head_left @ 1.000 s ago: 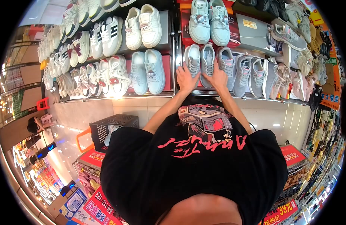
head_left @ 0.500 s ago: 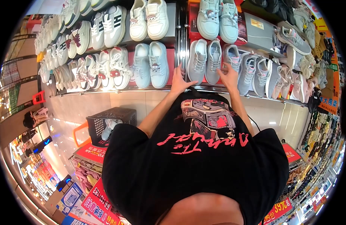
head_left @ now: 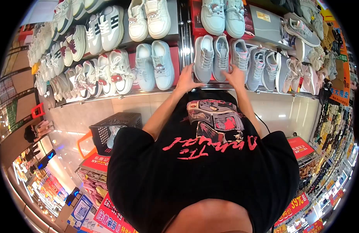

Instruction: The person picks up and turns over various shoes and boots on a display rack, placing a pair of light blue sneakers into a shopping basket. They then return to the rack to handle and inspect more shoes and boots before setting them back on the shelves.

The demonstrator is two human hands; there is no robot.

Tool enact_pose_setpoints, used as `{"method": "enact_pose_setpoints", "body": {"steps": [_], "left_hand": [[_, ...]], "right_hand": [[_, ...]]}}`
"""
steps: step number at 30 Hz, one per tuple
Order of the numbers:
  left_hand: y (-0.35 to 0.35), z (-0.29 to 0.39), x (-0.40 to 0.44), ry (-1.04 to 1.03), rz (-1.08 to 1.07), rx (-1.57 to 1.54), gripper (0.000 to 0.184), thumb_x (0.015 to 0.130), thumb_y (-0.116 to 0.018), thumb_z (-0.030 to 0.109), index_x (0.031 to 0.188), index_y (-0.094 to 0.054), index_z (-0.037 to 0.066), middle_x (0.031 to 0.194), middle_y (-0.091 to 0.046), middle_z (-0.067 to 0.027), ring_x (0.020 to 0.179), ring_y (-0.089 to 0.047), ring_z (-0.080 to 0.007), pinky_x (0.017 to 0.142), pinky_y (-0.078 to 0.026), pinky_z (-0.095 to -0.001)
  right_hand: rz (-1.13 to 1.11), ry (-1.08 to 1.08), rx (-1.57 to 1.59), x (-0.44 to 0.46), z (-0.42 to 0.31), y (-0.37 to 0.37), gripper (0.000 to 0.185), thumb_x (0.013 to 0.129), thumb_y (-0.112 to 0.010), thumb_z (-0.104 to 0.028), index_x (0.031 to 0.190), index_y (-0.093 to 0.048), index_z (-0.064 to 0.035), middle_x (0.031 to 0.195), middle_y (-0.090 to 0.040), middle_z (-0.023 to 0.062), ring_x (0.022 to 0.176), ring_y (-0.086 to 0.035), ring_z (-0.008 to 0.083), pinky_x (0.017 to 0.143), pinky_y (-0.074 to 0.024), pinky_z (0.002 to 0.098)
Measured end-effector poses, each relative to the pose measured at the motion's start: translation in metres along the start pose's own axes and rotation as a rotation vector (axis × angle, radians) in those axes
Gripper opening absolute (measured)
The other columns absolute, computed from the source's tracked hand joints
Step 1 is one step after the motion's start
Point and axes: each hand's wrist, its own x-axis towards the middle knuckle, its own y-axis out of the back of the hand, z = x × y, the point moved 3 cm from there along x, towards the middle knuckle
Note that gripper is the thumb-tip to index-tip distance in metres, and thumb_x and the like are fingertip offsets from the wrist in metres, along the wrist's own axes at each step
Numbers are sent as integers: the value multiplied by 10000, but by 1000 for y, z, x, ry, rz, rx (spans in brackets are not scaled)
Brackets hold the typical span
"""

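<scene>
Two grey lace-up shoes stand side by side on the display rack, toes toward me. My left hand [head_left: 188, 79] is at the outer side of the left grey shoe [head_left: 204, 60], thumb and fingers spread around its toe end. Beside the right grey shoe [head_left: 220, 59] is my right hand [head_left: 235, 77], its fingers apart and the thumb near the toe. Just right of it stands another grey shoe with pink trim [head_left: 240, 56]. To the left, past the metal rail, sits a pair of pale blue shoes [head_left: 162, 66].
Rows of shoes and a grey shoebox [head_left: 265, 29] fill the rack, whose metal edge [head_left: 148, 93] runs in front of me. A dark basket [head_left: 115, 121] with a shoe inside stands lower left, beside an orange stool [head_left: 85, 143]. Red signs [head_left: 300, 146] flank me.
My hands have drawn back from the tops of the two grey shoes to their toe ends and spread apart. The shoes now show more fully and sit slightly turned. The view has shifted a little.
</scene>
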Motion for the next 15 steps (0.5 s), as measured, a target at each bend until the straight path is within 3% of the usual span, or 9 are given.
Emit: {"method": "enact_pose_setpoints", "body": {"steps": [1, 2, 5, 7, 15], "left_hand": [[0, 0, -2, -74, -1, 45, 1139, 542, -971, 376, 1441, -403, -32, 1166, -548, -201, 1090, -567, -375, 964, -483, -437], [0, -1, -3, -71, 0, 45, 1139, 542, -971, 376, 1441, -403, -32, 1166, -548, -201, 1090, -567, -375, 964, -483, -437], [-3, 0, -6, -135, 9, 153, 1163, 550, -966, 394, 1456, -381, -42, 1156, -542, -207, 1074, -564, -366, 955, -476, -443], [-7, 0, -6, -72, 33, 96, 1142, 540, -971, 317, 1452, -385, -41, 1141, -541, -215, 1089, -549, -412, 942, -475, -460], [-18, -1, -6, -118, 115, 139, 1134, 540, -948, 363, 1453, -408, -37, 1039, -534, -177, 980, -552, -374, 846, -471, -460]], "right_hand": [[-72, -35, -102, -4, 0, -5, 657, 735, -803, -442, 1188, -667, 14, 891, -740, 213, 835, -715, 406, 780, -557, 475], [-78, -22, -132, -4, 15, -22, 894, 677, -832, -524, 1331, -576, 30, 960, -731, 230, 867, -711, 405, 805, -546, 480], [-133, -16, -170, -15, 18, -36, 991, 670, -829, -545, 1395, -489, 37, 1035, -708, 287, 938, -695, 453, 841, -542, 511], [-113, -29, -169, -18, 15, -39, 1014, 666, -830, -545, 1407, -460, 42, 1055, -696, 306, 962, -686, 470, 852, -540, 519], [-104, -88, -246, -19, 12, -38, 999, 685, -813, -551, 1402, -460, 49, 1048, -691, 323, 972, -684, 475, 846, -541, 523]]}}
